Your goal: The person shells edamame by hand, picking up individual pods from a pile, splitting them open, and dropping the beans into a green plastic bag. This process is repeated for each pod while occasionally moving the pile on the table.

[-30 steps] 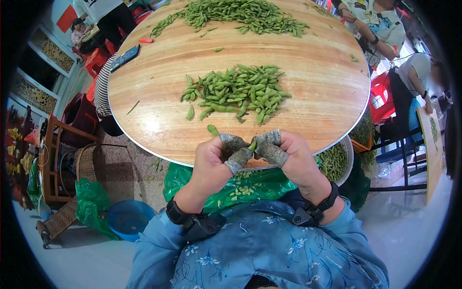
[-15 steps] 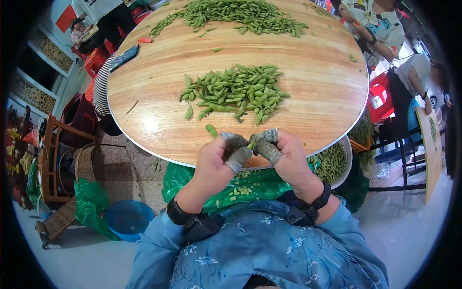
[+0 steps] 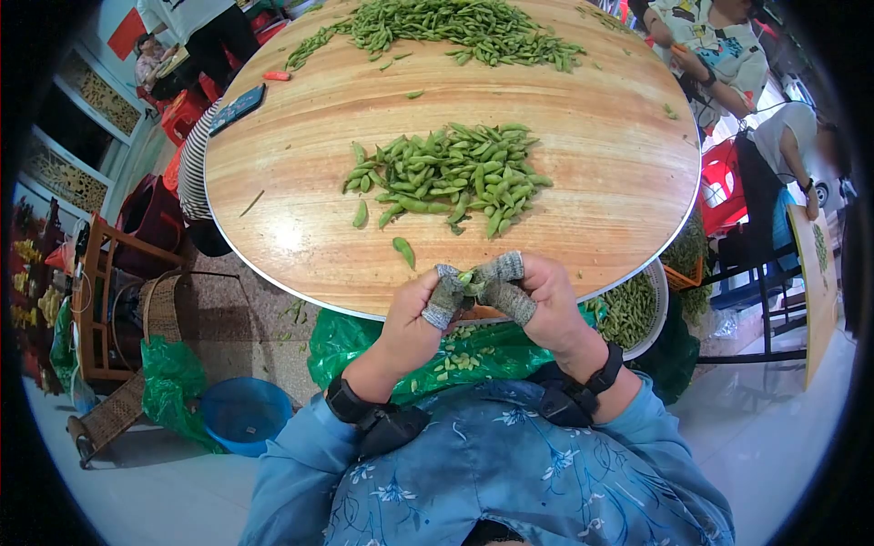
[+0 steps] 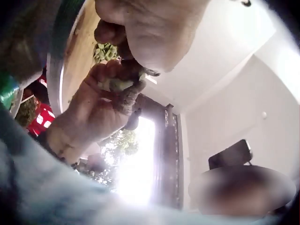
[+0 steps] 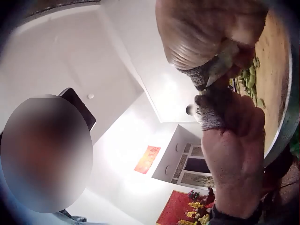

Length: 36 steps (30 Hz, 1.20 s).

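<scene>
Both hands meet above the near edge of the round wooden table (image 3: 300, 196), grey knitted covers on their thumbs and fingers. Between the fingertips is a green pod (image 3: 467, 278), pinched by the left hand (image 3: 411, 318) and the right hand (image 3: 546, 300). In the right wrist view the left hand (image 5: 236, 150) and right hand (image 5: 211, 28) touch at the fingertips. A single pod (image 3: 403, 251) lies on the wood just beyond the left hand. Farther off is a heap of green pods (image 3: 446, 173).
A larger pod heap (image 3: 446, 27) covers the far side, near a phone (image 3: 238, 110) and a red object (image 3: 277, 75). Below the edge are a green plastic bag (image 3: 337, 350) and a white basket of pods (image 3: 633, 309). A blue basin (image 3: 244, 414) stands on the floor at left.
The left hand has shifted slightly right and its fingers have drawn in around the pod at the fingertips. The single pod by the left hand now shows fully on the wood.
</scene>
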Tool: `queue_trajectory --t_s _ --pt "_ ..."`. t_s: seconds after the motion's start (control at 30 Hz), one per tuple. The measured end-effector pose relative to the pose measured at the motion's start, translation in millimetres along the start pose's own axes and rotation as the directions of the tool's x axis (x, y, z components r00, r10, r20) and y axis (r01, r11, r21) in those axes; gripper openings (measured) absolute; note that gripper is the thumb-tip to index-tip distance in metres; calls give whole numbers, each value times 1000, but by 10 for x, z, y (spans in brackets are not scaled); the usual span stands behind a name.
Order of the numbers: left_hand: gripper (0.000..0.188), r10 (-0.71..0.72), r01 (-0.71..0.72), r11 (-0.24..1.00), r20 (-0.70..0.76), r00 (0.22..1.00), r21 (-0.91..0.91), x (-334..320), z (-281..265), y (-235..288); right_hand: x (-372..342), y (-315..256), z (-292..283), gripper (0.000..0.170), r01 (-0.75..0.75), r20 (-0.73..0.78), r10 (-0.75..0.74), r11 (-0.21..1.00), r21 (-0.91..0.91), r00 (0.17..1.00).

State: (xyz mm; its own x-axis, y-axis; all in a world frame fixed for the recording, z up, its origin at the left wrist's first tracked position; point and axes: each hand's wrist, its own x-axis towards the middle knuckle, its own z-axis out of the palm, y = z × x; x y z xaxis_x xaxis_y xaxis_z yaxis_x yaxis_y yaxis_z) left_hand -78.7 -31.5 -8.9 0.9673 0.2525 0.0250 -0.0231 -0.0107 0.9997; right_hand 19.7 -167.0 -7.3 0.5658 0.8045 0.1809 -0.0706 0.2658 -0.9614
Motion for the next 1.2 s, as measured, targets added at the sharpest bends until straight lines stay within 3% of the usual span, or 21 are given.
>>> queue_trajectory --t_s 0.03,0.07,0.1,0.13,0.27,0.33,0.37,0.43,0.47,0.53,0.73,0.83,0.87,0.9,0.93,0.97,1.0,1.03,1.13,1.2 --pt "13 -135 141 970 43 990 -198 -3 -22 -8 -1 -3 -13 11 0 0 0 1000 0 1000" --pt "13 -134 140 970 43 990 -198 21 -35 11 -3 -7 -30 11 -21 -10 20 999 -43 1000" --pt "13 91 -91 982 8 996 165 64 -49 46 -3 -9 -37 11 -42 -21 40 995 -85 999" --pt "14 309 -294 812 55 949 505 84 -60 75 -7 -28 -26 11 -42 -20 40 995 -85 999" --pt "13 226 -216 789 54 973 575 63 -85 150 -11 -129 10 8 -50 -22 46 961 -271 999" --pt "11 76 -89 947 56 996 308 69 -69 174 -20 -149 18 7 -11 1 12 934 -358 1000" --pt "11 75 -89 947 55 996 308 66 -62 175 -24 -157 23 7 -23 -5 22 937 -349 1000" --pt "10 -85 80 993 58 995 88 71 -51 181 -21 -158 22 8 -32 -11 30 940 -340 999" --pt "10 -85 80 993 58 995 88 72 -51 196 -19 -152 19 8 -14 -4 13 939 -344 1000" --pt "12 -223 235 965 106 969 -115 64 -50 232 -21 -167 29 8 5 4 -4 938 -346 1000" --pt "18 -215 221 950 51 975 -222 67 -23 131 -20 -220 80 11 44 36 -33 919 -391 999" --pt "17 -143 137 975 -20 990 -177 52 -22 188 -11 -177 57 11 -4 -88 -28 941 -338 996" --pt "17 -141 135 975 -19 990 -176 52 -47 188 -4 -173 13 10 -93 -136 64 973 -213 989" --pt "17 -98 97 995 -44 994 -9 46 -85 178 0 -163 -27 9 -177 -170 161 981 -82 972" --pt "18 -51 61 985 -62 997 160 39 -104 170 -1 -146 -63 9 -176 -170 161 981 -82 972" --pt "18 -51 61 985 -62 997 160 19 -88 191 -4 -124 -95 8 -202 -143 207 978 53 968" --pt "19 3 0 942 -6 1000 335 -10 -56 236 -8 -107 -112 8 -227 -110 250 956 186 962" --pt "21 46 -69 865 58 997 497 -21 -23 270 -8 -95 -118 8 -227 -109 250 956 186 962" --pt "19 199 -230 723 123 972 652 11 20 176 -10 -84 -117 8 -205 -77 229 949 240 970" --pt "18 228 -255 707 129 965 660 26 32 144 -9 -96 -106 9 -215 -79 236 953 213 968"
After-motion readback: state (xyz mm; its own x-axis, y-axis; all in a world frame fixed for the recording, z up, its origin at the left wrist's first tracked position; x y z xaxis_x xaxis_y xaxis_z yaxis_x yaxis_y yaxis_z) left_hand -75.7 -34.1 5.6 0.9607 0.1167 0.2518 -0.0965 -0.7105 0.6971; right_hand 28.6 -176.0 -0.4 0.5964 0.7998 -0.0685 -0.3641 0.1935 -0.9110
